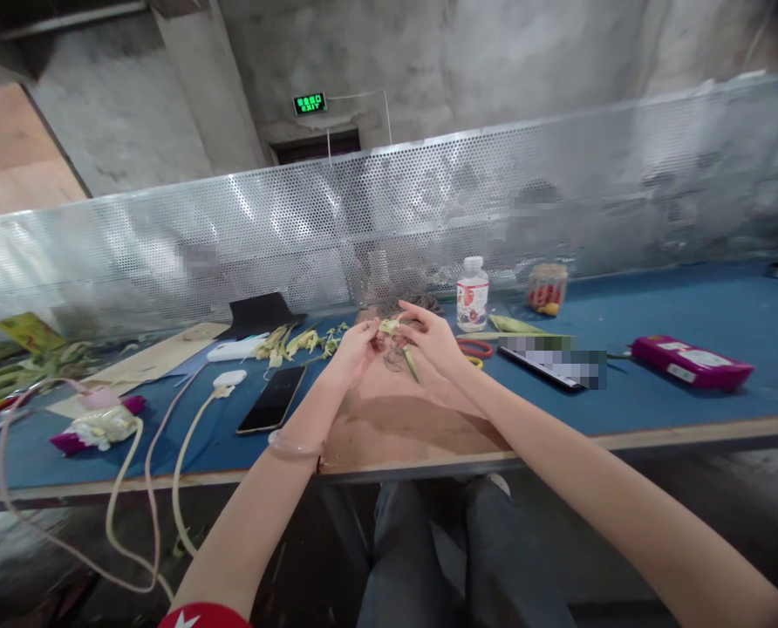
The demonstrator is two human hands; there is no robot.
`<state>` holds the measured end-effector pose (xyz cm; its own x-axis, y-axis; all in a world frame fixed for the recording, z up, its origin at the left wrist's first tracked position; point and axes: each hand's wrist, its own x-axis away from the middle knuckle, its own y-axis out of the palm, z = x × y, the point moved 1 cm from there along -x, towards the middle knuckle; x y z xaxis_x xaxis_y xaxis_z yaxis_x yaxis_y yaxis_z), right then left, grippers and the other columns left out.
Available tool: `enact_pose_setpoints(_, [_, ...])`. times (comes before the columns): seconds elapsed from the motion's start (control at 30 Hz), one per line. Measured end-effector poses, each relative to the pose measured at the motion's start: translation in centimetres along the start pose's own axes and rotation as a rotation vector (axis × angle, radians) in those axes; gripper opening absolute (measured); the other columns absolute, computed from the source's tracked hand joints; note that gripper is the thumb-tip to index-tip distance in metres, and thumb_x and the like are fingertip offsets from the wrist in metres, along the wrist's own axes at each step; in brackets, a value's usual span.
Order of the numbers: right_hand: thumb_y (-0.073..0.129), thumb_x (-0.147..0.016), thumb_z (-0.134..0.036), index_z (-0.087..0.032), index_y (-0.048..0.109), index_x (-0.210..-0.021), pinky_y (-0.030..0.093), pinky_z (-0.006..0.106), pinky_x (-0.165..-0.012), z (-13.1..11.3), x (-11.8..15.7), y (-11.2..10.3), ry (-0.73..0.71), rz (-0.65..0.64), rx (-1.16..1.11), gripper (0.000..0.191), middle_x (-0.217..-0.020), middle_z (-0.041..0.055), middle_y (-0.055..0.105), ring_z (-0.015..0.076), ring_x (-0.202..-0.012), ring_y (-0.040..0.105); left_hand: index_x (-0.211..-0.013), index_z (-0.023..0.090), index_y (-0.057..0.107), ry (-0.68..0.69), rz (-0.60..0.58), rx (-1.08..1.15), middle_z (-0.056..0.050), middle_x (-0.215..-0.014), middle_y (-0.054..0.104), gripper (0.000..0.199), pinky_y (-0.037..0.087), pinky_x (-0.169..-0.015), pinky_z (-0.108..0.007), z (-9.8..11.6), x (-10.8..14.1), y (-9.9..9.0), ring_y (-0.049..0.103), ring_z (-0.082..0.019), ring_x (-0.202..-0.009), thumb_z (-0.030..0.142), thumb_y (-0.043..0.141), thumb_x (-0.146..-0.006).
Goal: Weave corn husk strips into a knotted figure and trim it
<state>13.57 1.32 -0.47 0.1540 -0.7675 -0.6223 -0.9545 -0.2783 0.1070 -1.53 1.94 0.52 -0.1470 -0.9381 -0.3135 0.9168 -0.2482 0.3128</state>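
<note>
Both hands meet above a brown board (389, 423) on the table. My left hand (358, 344) is closed in a pinch on a small pale green leaf piece (389, 326). From the other side, my right hand (432, 336) grips the same piece, its upper finger raised. A narrow green strip (411, 365) slants down below the fingers. Fingers partly cover the piece, so its exact shape is unclear. Dark thin strands (410, 304) lie in a tangle behind the hands. Red loops (475, 348), perhaps scissor handles, lie right of my right hand.
On the left are a dark phone (272, 399), a white charger (229, 378) with cables, and leafy scraps (297, 344). On the right are a white bottle (473, 295), a jar (547, 290), another phone (539, 365) and a purple packet (690, 361). A perforated metal screen (284, 218) stands behind.
</note>
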Motion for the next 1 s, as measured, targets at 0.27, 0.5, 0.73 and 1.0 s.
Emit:
enact_pose_setpoints(0.27, [0.061, -0.074, -0.036, -0.016, 0.069, -0.077, 0.047, 0.027, -0.06, 0.1, -0.1, 0.1, 0.02, 0.126, 0.095, 0.021, -0.08, 0.0049, 0.068, 0.0155, -0.068, 0.059, -0.065, 0.014, 0.05, 0.137, -0.021, -0.256, 0.003, -0.054, 0.047, 0.029, 0.033, -0.053, -0.021, -0.4, -0.2, -0.2, 0.042, -0.007, -0.05, 0.036, 0.064, -0.077])
enact_pose_setpoints(0.5, [0.059, -0.071, -0.039, -0.014, 0.068, -0.078, 0.041, 0.027, -0.053, 1.0, -0.1, 0.4, 0.035, 0.305, 0.139, 0.028, -0.08, 0.0071, 0.068, 0.0141, -0.059, 0.053, -0.071, 0.016, 0.049, 0.254, 0.025, -0.48, 0.004, -0.053, 0.044, 0.024, 0.033, -0.051, -0.022, -1.0, -0.4, -0.3, 0.04, -0.008, -0.048, 0.036, 0.052, -0.085])
enact_pose_setpoints(0.73, [0.053, -0.076, -0.033, -0.014, 0.068, -0.075, 0.044, 0.03, -0.069, 0.2, 0.3, 0.6, -0.09, 0.388, 0.286, 0.024, -0.08, 0.0081, 0.067, 0.0174, -0.072, 0.058, -0.072, 0.017, 0.048, 0.282, 0.079, -0.57, 0.004, -0.054, 0.043, 0.023, 0.032, -0.049, -0.022, -0.9, -0.2, 0.3, 0.039, -0.008, -0.048, 0.033, 0.048, -0.087])
enact_pose_setpoints(1.0, [0.048, -0.08, -0.03, -0.015, 0.07, -0.076, 0.041, 0.03, -0.07, 0.1, 0.3, 0.5, -0.181, 0.428, 0.422, 0.027, -0.078, 0.0063, 0.065, 0.0176, -0.073, 0.056, -0.073, 0.017, 0.046, 0.27, 0.154, -0.56, 0.006, -0.053, 0.04, 0.022, 0.032, -0.047, -0.022, -0.5, 0.0, 0.5, 0.037, -0.008, -0.045, 0.032, 0.047, -0.088])
